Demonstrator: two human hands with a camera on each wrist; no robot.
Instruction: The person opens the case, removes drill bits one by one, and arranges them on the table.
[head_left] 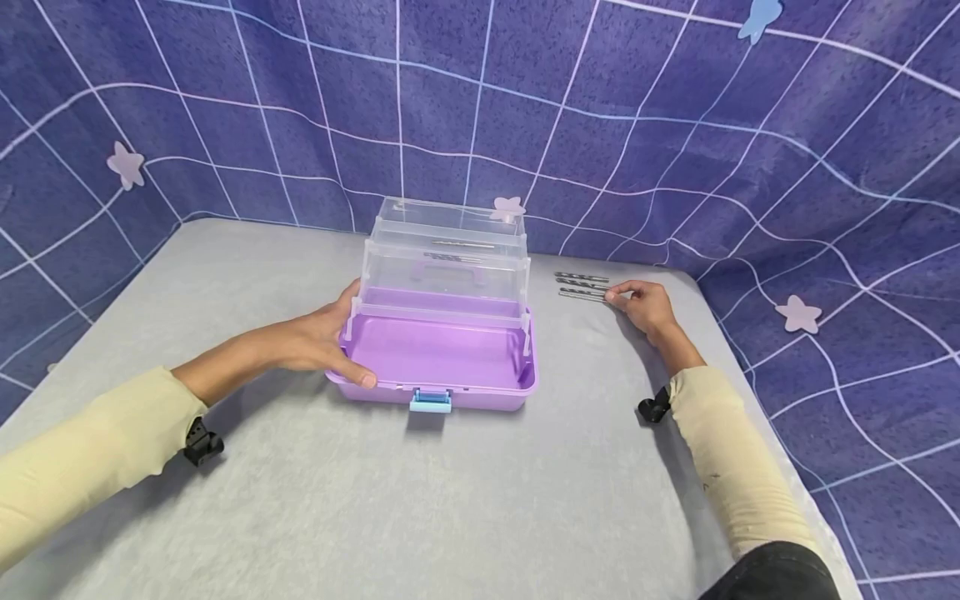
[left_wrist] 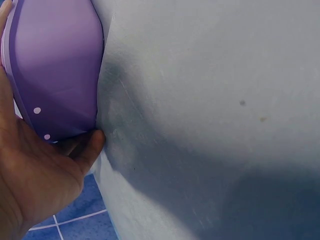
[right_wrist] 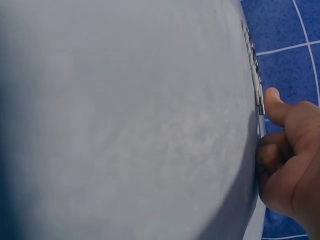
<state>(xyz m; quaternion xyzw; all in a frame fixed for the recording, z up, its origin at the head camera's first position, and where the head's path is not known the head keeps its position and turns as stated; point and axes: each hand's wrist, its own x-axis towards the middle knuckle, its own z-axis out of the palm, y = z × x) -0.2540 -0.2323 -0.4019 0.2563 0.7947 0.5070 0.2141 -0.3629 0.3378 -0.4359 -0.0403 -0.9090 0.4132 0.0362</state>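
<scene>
A purple toolbox [head_left: 442, 400] with a light blue latch [head_left: 431, 402] stands open on the table, its clear trays [head_left: 446, 287] raised at the back. My left hand [head_left: 322, 337] grips its left side, thumb over the front rim, the other fingers round the back corner. The left wrist view shows the toolbox's purple side wall [left_wrist: 60, 65] against this hand [left_wrist: 40, 175]. To the right, several metal drill bits [head_left: 581, 281] lie side by side. My right hand [head_left: 647, 307] pinches the plain end of the nearest ones with its fingertips; in the right wrist view, its lower fingers [right_wrist: 272, 155] are curled.
Slim metal bits [head_left: 453, 258] lie in the clear trays. The grey tabletop [head_left: 480, 500] stretches in front of the toolbox. A blue cloth with a white grid [head_left: 480, 92] hangs behind and along the sides, with star shapes on it.
</scene>
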